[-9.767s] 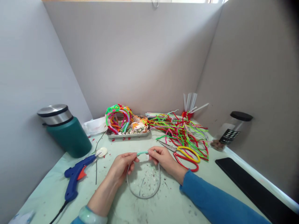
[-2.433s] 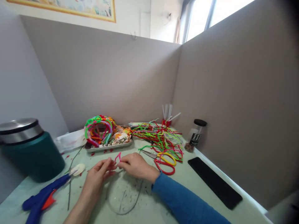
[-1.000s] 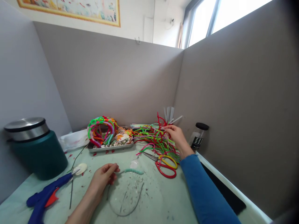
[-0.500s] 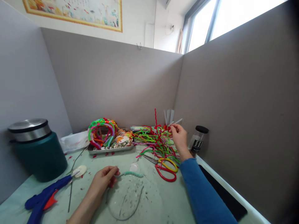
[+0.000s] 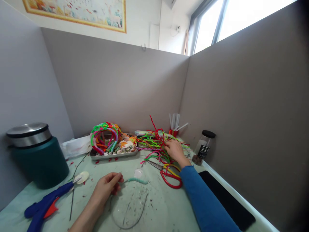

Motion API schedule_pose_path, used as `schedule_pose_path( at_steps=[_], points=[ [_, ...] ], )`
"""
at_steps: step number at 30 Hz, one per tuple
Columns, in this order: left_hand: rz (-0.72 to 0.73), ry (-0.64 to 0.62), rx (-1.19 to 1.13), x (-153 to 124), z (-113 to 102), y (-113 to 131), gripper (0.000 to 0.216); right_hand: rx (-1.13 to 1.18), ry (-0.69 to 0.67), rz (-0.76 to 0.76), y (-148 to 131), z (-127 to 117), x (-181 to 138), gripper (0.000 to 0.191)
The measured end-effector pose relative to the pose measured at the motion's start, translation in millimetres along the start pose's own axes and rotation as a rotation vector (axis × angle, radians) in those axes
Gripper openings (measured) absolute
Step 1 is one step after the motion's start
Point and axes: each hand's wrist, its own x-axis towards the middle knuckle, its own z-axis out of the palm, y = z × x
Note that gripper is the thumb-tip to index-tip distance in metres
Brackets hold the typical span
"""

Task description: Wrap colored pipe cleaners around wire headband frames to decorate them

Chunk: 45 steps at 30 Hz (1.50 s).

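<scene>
My left hand (image 5: 108,186) is pinched shut on the end of a thin headband hoop (image 5: 130,228), partly wrapped in turquoise chenille (image 5: 137,180). The hoop's bare wire curves down over the table. Farther right, my right hand (image 5: 175,150) reaches into a tangled pile of green, pink and red chenille stems (image 5: 151,141). Its fingers are closed at a red chenille stem (image 5: 156,131) that sticks up out of the pile; the fingertips are partly hidden among the strands. Scissors (image 5: 171,178) with red and yellow handles lie just below my right wrist.
A metal tray (image 5: 114,157) holds wrapped hoops (image 5: 105,138) and small patches. At left are a teal jar (image 5: 38,161) and a blue glue gun (image 5: 49,199) with its nozzle on a pale disc (image 5: 82,178). A black-lidded bottle (image 5: 204,146) and glue sticks (image 5: 174,120) stand right.
My right hand has moved left and down, lower into the chenille pile. The upright red stem now leans left. My left hand and the hoop have stayed in place.
</scene>
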Motion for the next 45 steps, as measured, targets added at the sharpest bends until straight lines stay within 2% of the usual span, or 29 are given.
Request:
schedule_pose_path(
  at_steps=[6, 10, 13, 15, 19, 23, 26, 29, 30, 32, 33, 35, 39, 45],
  points=[
    [0.004, -0.018, 0.020, -0.6, -0.5, 0.0, 0.039, -0.002, 0.153, 0.169, 6.8, -15.7, 3.3, 0.044],
    [0.000, -0.010, 0.025, 1.9, -1.2, -2.1, 0.039, -0.032, 0.195, 0.270, 8.7, -32.0, 0.6, 0.038],
    [0.010, 0.002, 0.022, 4.2, -0.9, -3.7, 0.039, 0.040, 0.239, 0.286, 5.2, -40.2, -1.1, 0.032],
    [0.015, 0.005, 0.023, 4.8, -0.5, -4.3, 0.039, 0.248, 0.262, 0.312, 3.5, -42.4, -0.8, 0.024],
    [0.012, 0.017, 0.031, 4.4, -0.6, -5.3, 0.040, 0.933, 0.298, 0.404, 4.3, -41.3, 3.6, 0.013],
    [0.017, 0.005, 0.061, 5.2, -1.3, -6.1, 0.041, 1.225, 0.180, 0.395, 1.3, -39.1, 8.4, 0.012],
    [0.024, -0.001, 0.050, 4.2, -0.8, -4.1, 0.040, 1.426, -0.011, 0.373, -13.0, -35.6, 5.9, 0.012],
    [0.050, 0.002, 0.022, -1.1, 1.5, 1.8, 0.038, 1.573, -0.217, 0.332, -41.4, -25.2, -5.3, 0.011],
    [0.074, -0.013, 0.020, -3.8, 2.6, 4.3, 0.037, 1.630, -0.295, 0.314, -53.5, -20.0, -11.2, 0.011],
    [0.131, -0.070, 0.028, -9.5, 5.3, 9.2, 0.035, 1.892, -0.609, 0.287, -79.5, -8.0, -26.1, 0.014],
    [0.154, -0.099, 0.035, -11.9, 6.9, 11.2, 0.035, 1.954, -0.716, 0.282, -92.5, -1.8, -34.8, 0.016],
    [0.184, -0.115, 0.012, -15.2, 9.9, 13.3, 0.036, 1.977, -0.846, 0.304, -116.0, 10.3, -52.9, 0.018],
    [0.211, -0.131, 0.020, -14.1, 13.1, 10.1, 0.039, 1.918, -0.746, 0.313, -144.6, 31.4, -81.2, 0.021],
    [0.183, -0.175, 0.050, -12.6, 11.5, 6.9, 0.034, 1.749, -0.590, 0.201, -148.9, 48.2, -90.5, 0.020]
  ],
)
